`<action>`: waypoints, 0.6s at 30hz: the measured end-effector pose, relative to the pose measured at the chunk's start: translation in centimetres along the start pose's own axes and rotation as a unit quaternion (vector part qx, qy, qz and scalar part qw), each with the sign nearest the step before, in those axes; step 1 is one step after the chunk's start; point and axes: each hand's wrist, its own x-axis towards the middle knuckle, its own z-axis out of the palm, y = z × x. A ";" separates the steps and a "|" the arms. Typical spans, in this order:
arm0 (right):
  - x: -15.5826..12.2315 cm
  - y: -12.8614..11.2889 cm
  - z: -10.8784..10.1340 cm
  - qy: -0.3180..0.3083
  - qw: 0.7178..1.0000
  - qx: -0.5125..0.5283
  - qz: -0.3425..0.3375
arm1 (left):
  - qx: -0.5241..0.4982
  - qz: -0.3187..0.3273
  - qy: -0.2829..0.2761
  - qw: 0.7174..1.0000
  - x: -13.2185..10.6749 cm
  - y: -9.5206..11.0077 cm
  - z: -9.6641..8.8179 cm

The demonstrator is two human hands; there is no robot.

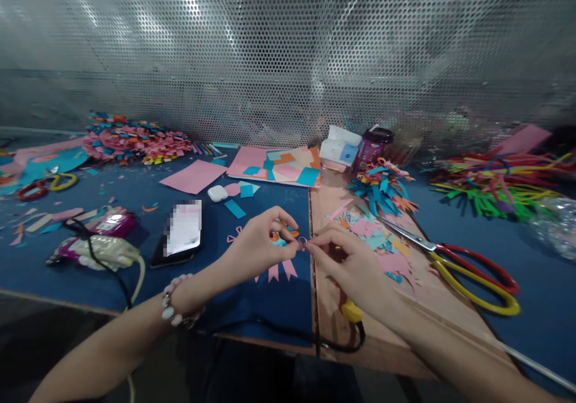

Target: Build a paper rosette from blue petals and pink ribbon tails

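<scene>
Thumb and fingers of my left hand (pixel 258 241) are closed on one side of a small pink paper loop (pixel 303 241). My right hand (pixel 348 259) pinches its other side, so the hands almost meet over the blue tabletop. Beneath and beside my left hand lie pink paper cutouts with notched ends (pixel 288 269) and a pink flower-like cutout (pixel 234 234). Bits of orange paper show behind my left fingers, partly hidden. To the right of my right hand rest large scissors (pixel 434 248) with one red and one yellow handle.
Paper scraps (pixel 382 241) litter the wooden strip. A phone (pixel 184 232), white case (pixel 218 194) and glue gun (pixel 94 250) with cords lie left. Behind are paper sheets (pixel 294 168), a purple container (pixel 372 148), piled paper pieces (pixel 135 142) and a perforated metal wall (pixel 270 49).
</scene>
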 end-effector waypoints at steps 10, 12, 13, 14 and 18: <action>-0.1 0.1 0.1 0.005 1.000 -0.005 -0.008 | -0.022 -0.015 -0.014 1.000 0.0 -0.1 -0.1; -0.2 0.1 0.2 0.006 1.000 -0.004 -0.010 | -0.023 -0.017 -0.014 0.999 0.0 -0.1 0.0; -0.2 0.1 0.2 0.007 1.000 -0.004 -0.011 | -0.024 -0.017 -0.013 0.999 0.0 -0.1 0.0; -0.2 0.1 0.2 0.008 1.000 -0.004 -0.012 | -0.025 -0.016 -0.013 0.999 0.0 -0.1 0.0; -0.2 0.1 0.3 0.016 1.000 -0.005 -0.021 | -0.028 -0.012 -0.012 0.999 0.0 0.0 0.0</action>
